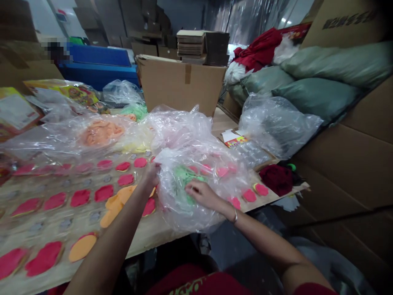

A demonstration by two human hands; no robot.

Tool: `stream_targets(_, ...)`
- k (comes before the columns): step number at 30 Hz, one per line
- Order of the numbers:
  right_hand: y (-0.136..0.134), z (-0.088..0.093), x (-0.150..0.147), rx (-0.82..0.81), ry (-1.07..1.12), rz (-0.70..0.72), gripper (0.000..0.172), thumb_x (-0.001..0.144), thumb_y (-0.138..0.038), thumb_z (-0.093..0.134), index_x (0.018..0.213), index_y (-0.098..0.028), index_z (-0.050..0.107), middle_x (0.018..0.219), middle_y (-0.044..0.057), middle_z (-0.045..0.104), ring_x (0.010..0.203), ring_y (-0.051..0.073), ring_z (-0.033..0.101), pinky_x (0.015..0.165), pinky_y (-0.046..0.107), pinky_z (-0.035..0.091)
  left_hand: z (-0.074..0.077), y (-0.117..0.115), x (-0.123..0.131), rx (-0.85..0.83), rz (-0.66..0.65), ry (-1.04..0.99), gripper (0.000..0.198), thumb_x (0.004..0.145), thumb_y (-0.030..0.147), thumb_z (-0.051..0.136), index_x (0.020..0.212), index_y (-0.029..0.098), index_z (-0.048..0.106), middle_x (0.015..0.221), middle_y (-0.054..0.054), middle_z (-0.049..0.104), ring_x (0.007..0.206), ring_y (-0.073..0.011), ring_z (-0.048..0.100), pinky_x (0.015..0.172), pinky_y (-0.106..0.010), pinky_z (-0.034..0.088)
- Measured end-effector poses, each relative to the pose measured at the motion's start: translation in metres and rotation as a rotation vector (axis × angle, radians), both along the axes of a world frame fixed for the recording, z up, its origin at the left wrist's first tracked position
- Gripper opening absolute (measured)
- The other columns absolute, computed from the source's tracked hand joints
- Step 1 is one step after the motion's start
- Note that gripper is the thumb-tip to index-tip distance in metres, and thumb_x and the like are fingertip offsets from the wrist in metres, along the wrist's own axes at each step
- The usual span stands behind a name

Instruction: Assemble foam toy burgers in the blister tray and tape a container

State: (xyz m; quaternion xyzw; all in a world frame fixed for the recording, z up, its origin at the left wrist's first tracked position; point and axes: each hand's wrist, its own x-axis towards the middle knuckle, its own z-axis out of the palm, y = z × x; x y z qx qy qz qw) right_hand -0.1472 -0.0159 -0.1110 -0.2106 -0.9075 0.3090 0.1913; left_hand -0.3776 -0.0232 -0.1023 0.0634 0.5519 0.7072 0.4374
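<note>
Two bare hands meet at a clear plastic bag (184, 213) lying at the centre of the frame, on the near edge of a tan work board (147, 235). The left hand (150, 177) comes in from the lower left and closes on the bag's left margin; its fingertips are hidden in the folded film. The right hand (204, 196), with a thin bracelet (235, 216) at the wrist, enters from the lower right and rests on the bag with its fingers (192, 188) bent and close together. Whether they pinch film or a piece beneath it cannot be told, nor whether the hand lies inside or over the plastic. A clump of green pieces (184, 174) shows through the film just above and left of the right fingertips, between the two hands and nearer the right one; the clump has no clear long axis. Pink pieces (104, 192) lie in rows across the board towards the left of the frame, with orange pieces (118, 203) overlapping them beside the left forearm. Further bags of orange material (101, 132) sit at the upper left, a cardboard box (181, 84) at top centre, and a dark red cloth (276, 178) at the right.
</note>
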Motion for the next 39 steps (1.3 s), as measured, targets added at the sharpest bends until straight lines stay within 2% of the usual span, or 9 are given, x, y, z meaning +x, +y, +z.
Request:
stream_targets(5, 0.039, -0.007, -0.017, 0.163, -0.222, -0.097, 0.013, 0.085, -0.013, 0.054, 0.087, -0.013, 0.067, 0.097, 0.011, 0.067, 0.093, 0.021, 0.060, 0.082, 0.030, 0.045, 0.000, -0.040, 0.026, 0.064, 0.115, 0.756, 0.035, 0.064, 0.011, 0.069, 0.096, 0.020, 0.056, 0.120, -0.010, 0.058, 0.128, -0.0294, 0.041, 0.102, -0.038, 0.036)
stream_targets(9, 0.036, -0.012, -0.027, 0.200, -0.358, -0.035, 0.019, 0.086, -0.015, 0.052, 0.093, -0.013, 0.068, 0.101, 0.010, 0.068, 0.089, 0.018, 0.062, 0.080, 0.026, 0.044, 0.007, -0.053, 0.058, 0.263, -0.527, 1.614, 0.019, 0.082, 0.021, 0.057, 0.100, 0.021, 0.062, 0.118, -0.012, 0.063, 0.125, -0.0279, 0.048, 0.115, -0.047, 0.013)
stream_targets(12, 0.044, -0.014, -0.029, 0.172, -0.399, -0.183, 0.023, 0.089, -0.018, 0.048, 0.097, -0.012, 0.068, 0.101, 0.011, 0.069, 0.090, 0.019, 0.063, 0.079, 0.025, 0.044, 0.013, -0.052, 0.063, -0.062, -0.952, 1.840, 0.027, 0.092, 0.028, 0.043, 0.097, 0.015, 0.066, 0.093, -0.014, 0.070, 0.103, -0.0275, 0.062, 0.111, -0.051, 0.018)
stream_targets(16, 0.067, -0.023, -0.036, 0.130, -0.457, -0.303, 0.033, 0.094, -0.032, 0.041, 0.100, -0.014, 0.068, 0.103, 0.013, 0.069, 0.096, 0.021, 0.062, 0.081, 0.026, 0.043, 0.014, -0.039, 0.058, -0.602, -1.137, 1.830, 0.037, 0.091, 0.030, 0.042, 0.085, 0.007, 0.070, 0.093, -0.024, 0.070, 0.095, -0.0344, 0.065, 0.092, -0.051, 0.041)
stream_targets(20, 0.088, -0.039, -0.048, 0.027, -0.532, -0.326, 0.038, 0.090, -0.045, 0.049, 0.099, -0.015, 0.070, 0.099, 0.011, 0.070, 0.090, 0.021, 0.064, 0.074, 0.025, 0.043, 0.003, -0.007, 0.062, -0.695, -1.011, 1.784, 0.037, 0.090, 0.029, 0.041, 0.105, 0.007, 0.068, 0.109, -0.024, 0.066, 0.106, -0.0329, 0.062, 0.088, -0.040, 0.046)
stream_targets(25, 0.108, -0.051, -0.054, -0.070, -0.520, -0.336, 0.025, 0.089, -0.027, 0.049, 0.093, -0.015, 0.071, 0.091, 0.007, 0.070, 0.081, 0.017, 0.062, 0.068, 0.022, 0.041, -0.018, 0.030, 0.057, -0.823, -0.943, 1.648, 0.058, 0.093, 0.046, 0.030, 0.116, 0.005, 0.064, 0.118, -0.025, 0.063, 0.111, -0.0365, 0.059, 0.091, -0.045, 0.045)
stream_targets(29, 0.116, -0.056, -0.061, -0.174, -0.486, -0.306, 0.026, 0.087, -0.034, 0.052, 0.091, -0.015, 0.070, 0.084, 0.005, 0.068, 0.072, 0.015, 0.059, 0.062, 0.022, 0.040, -0.021, 0.042, 0.045, -0.785, -1.029, 1.568, 0.054, 0.089, 0.050, 0.037, 0.112, 0.011, 0.067, 0.121, -0.023, 0.062, 0.112, -0.0388, 0.058, 0.091, -0.047, 0.044)
stream_targets(34, 0.123, -0.056, -0.062, -0.341, -0.439, -0.139, 0.012, 0.069, -0.024, 0.065, 0.076, -0.016, 0.070, 0.064, -0.004, 0.061, 0.059, 0.010, 0.052, 0.052, 0.017, 0.037, -0.020, 0.035, 0.026, -0.548, -1.171, 1.490, 0.041, 0.076, 0.050, 0.056, 0.108, 0.026, 0.068, 0.113, -0.007, 0.069, 0.102, -0.0287, 0.063, 0.083, -0.031, 0.047)
stream_targets(39, 0.117, -0.058, -0.050, -0.406, -0.319, -0.165, 0.017, 0.069, -0.024, 0.064, 0.081, -0.015, 0.070, 0.064, -0.005, 0.059, 0.055, 0.007, 0.050, 0.048, 0.015, 0.034, -0.025, 0.025, 0.008, -0.448, -1.134, 1.415, 0.041, 0.076, 0.042, 0.054, 0.111, 0.023, 0.064, 0.101, -0.004, 0.070, 0.088, -0.0237, 0.064, 0.076, -0.028, 0.046)
